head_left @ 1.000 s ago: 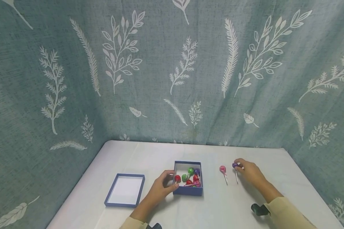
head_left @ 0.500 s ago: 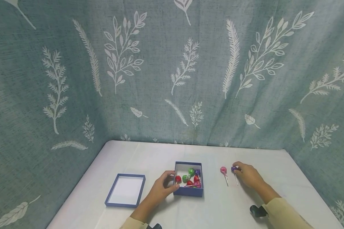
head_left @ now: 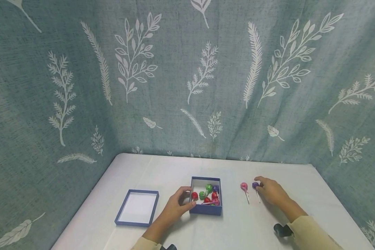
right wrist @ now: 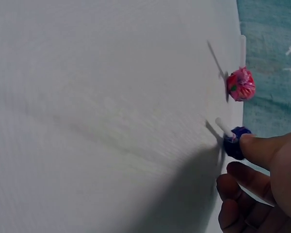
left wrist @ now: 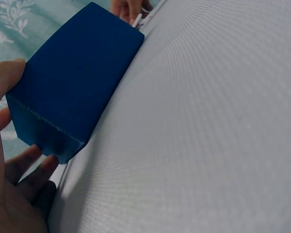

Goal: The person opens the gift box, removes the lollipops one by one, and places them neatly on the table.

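My left hand [head_left: 175,205] grips the near left corner of an open blue box [head_left: 205,209]. In the left wrist view its thumb [left wrist: 12,77] lies along one edge of the box [left wrist: 77,68], with fingertips against the end wall. Inside lie several wrapped lollipops, red, green, purple and pink. Off to the right, my right hand [head_left: 272,191] pinches the head of a purple lollipop [head_left: 255,185], its stick pointing toward me. The right wrist view has the thumb [right wrist: 257,148] against the purple wrapper [right wrist: 235,144]; the index finger is partly hidden. A pink lollipop [head_left: 244,186] lies just left.
A blue-rimmed white box lid [head_left: 137,208] lies inside-up on the table, left of the box. The white table [head_left: 231,229] meets a green-grey leaf-patterned curtain [head_left: 175,86] at the back and sides.
The purple lollipop has shifted slightly left, toward the pink one, with my right fingers around it, and more of its head shows. My left hand stays on the box. The view has tilted slightly.
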`<action>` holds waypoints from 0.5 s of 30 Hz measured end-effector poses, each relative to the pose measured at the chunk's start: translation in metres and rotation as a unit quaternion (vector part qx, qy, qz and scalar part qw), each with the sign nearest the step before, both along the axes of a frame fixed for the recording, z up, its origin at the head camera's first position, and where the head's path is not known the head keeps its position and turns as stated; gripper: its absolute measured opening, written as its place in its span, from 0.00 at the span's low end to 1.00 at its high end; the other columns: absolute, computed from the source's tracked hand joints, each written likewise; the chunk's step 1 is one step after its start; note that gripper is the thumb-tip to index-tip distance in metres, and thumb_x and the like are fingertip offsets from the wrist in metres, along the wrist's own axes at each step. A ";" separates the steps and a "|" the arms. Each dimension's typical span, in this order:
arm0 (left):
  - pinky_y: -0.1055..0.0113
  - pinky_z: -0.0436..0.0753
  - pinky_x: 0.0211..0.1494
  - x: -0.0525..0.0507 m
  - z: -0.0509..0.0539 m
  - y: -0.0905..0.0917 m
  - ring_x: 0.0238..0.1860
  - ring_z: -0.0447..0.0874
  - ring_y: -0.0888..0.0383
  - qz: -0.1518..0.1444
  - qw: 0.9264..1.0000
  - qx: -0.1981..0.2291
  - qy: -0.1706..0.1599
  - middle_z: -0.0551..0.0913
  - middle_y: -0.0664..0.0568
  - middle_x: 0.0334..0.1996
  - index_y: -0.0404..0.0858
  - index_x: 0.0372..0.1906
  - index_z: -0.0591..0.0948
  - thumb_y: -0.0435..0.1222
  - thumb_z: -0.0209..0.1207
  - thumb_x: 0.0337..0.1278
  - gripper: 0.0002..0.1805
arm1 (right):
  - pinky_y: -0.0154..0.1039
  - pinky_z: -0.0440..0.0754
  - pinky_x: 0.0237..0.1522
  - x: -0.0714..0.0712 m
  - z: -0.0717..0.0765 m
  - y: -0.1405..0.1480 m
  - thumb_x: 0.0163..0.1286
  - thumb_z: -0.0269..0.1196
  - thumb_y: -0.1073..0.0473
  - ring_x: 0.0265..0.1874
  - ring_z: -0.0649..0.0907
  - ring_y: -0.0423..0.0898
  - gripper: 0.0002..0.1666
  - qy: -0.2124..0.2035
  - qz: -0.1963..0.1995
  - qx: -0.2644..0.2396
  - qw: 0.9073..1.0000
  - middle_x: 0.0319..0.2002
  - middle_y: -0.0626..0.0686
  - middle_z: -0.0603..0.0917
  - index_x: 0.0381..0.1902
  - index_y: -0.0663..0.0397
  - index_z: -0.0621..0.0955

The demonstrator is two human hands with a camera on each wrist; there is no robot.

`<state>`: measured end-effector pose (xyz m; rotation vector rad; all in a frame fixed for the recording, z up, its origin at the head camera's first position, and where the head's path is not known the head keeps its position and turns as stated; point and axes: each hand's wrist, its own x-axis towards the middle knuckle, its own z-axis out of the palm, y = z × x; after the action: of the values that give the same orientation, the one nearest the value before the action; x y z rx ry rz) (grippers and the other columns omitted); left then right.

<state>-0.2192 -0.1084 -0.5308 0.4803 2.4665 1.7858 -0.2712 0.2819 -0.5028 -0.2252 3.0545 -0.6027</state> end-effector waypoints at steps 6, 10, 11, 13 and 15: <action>0.36 0.58 0.68 0.015 0.026 0.000 0.66 0.65 0.35 -0.002 1.000 -0.016 0.009 0.75 0.37 0.60 0.37 0.60 0.73 0.38 0.65 0.58 0.26 | 0.55 0.80 0.41 -0.001 0.010 -0.001 0.67 0.63 0.61 0.35 0.81 0.53 0.23 0.024 0.025 0.016 0.999 0.34 0.53 0.82 0.58 0.62 0.76; 0.36 0.58 0.67 0.011 0.017 -0.001 0.66 0.66 0.36 -0.002 1.000 -0.011 0.013 0.75 0.37 0.61 0.37 0.62 0.72 0.38 0.66 0.58 0.28 | 0.52 0.82 0.39 -0.002 0.018 -0.009 0.67 0.65 0.59 0.33 0.80 0.50 0.24 0.018 0.019 0.030 0.999 0.35 0.52 0.81 0.59 0.59 0.76; 0.38 0.58 0.69 0.009 0.012 -0.001 0.66 0.67 0.38 0.000 1.000 -0.010 0.010 0.75 0.39 0.61 0.38 0.62 0.72 0.39 0.66 0.58 0.28 | 0.51 0.82 0.39 -0.002 0.021 -0.013 0.67 0.65 0.59 0.33 0.79 0.49 0.24 0.014 0.018 0.033 0.999 0.35 0.52 0.81 0.59 0.59 0.76; 0.39 0.58 0.69 0.007 0.011 -0.001 0.66 0.67 0.39 0.000 1.000 -0.013 0.007 0.75 0.40 0.61 0.39 0.62 0.72 0.39 0.66 0.58 0.28 | 0.51 0.82 0.40 -0.003 0.026 -0.020 0.66 0.66 0.59 0.33 0.79 0.49 0.25 0.011 0.020 0.038 0.999 0.36 0.52 0.81 0.60 0.58 0.76; 0.40 0.58 0.69 0.003 0.003 -0.001 0.66 0.67 0.40 0.002 1.000 -0.019 0.010 0.75 0.42 0.61 0.40 0.63 0.72 0.40 0.66 0.58 0.28 | 0.52 0.82 0.42 -0.002 0.030 -0.028 0.65 0.66 0.60 0.34 0.79 0.49 0.25 0.013 0.029 0.041 0.999 0.36 0.52 0.81 0.59 0.57 0.77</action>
<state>-0.2167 -0.1097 -0.5274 0.4948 2.5117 1.7403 -0.2736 0.2539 -0.4724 -0.3199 3.0780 -0.4746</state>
